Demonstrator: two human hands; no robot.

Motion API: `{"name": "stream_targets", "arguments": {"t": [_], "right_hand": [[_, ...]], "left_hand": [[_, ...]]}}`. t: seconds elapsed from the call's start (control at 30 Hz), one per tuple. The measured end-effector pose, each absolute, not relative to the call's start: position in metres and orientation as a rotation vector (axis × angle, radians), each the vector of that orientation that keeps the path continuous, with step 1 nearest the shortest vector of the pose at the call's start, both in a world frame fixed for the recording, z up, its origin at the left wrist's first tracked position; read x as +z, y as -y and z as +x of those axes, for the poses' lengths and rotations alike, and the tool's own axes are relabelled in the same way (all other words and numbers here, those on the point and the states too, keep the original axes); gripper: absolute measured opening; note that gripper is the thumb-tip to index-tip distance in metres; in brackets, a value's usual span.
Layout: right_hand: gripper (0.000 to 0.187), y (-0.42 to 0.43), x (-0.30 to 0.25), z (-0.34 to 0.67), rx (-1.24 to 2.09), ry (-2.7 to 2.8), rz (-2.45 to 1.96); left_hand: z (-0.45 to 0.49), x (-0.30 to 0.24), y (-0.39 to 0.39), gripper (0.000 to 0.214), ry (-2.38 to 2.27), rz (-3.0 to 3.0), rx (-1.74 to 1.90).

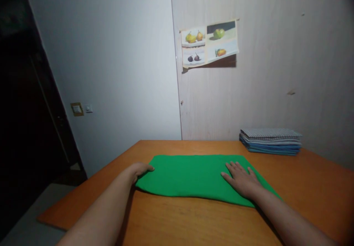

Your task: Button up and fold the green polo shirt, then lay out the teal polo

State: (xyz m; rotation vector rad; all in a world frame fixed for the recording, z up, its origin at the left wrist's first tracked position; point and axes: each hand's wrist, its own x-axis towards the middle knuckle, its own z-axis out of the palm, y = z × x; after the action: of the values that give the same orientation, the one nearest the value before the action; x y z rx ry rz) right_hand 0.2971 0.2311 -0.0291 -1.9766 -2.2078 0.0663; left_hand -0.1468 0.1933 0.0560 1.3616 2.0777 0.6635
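A green cloth [188, 176], folded into a flat oblong, lies across the middle of the table. At its left edge is my left hand [140, 170], closed on the cloth with the thumb on top; the other fingers are mostly hidden at or under the edge. My right hand [243, 181] rests palm down on the cloth's right part, fingers spread and flat. The near edge of the cloth bows slightly and its left near corner looks a little raised.
On the wooden table [171, 220], a stack of folded cloths [271, 141], striped on top and blue below, stands at the back right by the wall. A fruit picture sheet [209, 43] hangs on the wall. A dark doorway [30, 109] is at the left.
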Motion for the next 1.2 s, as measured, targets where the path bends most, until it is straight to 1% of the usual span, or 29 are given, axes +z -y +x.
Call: {"name": "stream_targets", "arguments": {"t": [0.17, 0.33, 0.43, 0.53, 0.67, 0.73, 0.83, 0.93, 1.03, 1.2], "right_hand": [[0.083, -0.228, -0.025, 0.294, 0.106, 2.205, -1.979], [0.083, -0.226, -0.02, 0.293, 0.135, 2.199, -1.976], [0.084, -0.224, -0.017, 0.292, 0.155, 2.205, -1.972], [0.084, -0.223, -0.015, 0.292, 0.165, 2.208, -1.974], [0.083, -0.222, -0.013, 0.291, 0.17, 2.21, -1.978], [0.082, -0.222, -0.012, 0.29, 0.178, 2.21, -1.981], [0.082, -0.221, -0.01, 0.29, 0.192, 2.21, -1.984], [0.082, -0.221, -0.01, 0.29, 0.201, 2.214, -1.979], [0.082, -0.222, -0.01, 0.289, 0.206, 2.21, -1.977], [0.082, -0.222, -0.011, 0.289, 0.218, 2.203, -1.964]], "left_hand": [[-0.144, 0.065, -0.196, 0.02, -1.924, 1.177, 0.589], [-0.129, 0.086, -0.203, 0.018, -1.736, 1.124, 0.639], [-0.107, 0.102, -0.209, 0.019, -1.703, 1.347, 0.608], [-0.077, 0.112, -0.216, 0.017, -1.819, 1.699, 0.463], [-0.037, 0.102, -0.222, 0.013, -1.943, 1.896, 0.334], [-0.018, 0.087, -0.222, 0.019, -1.999, 1.95, 0.275], [0.003, 0.063, -0.218, 0.033, -2.093, 2.008, 0.182], [0.012, 0.05, -0.214, 0.042, -2.161, 2.052, 0.133], [0.008, 0.052, -0.214, 0.042, -2.164, 2.093, 0.105], [0.0, 0.074, -0.215, 0.037, -2.15, 2.149, 0.116]]}}
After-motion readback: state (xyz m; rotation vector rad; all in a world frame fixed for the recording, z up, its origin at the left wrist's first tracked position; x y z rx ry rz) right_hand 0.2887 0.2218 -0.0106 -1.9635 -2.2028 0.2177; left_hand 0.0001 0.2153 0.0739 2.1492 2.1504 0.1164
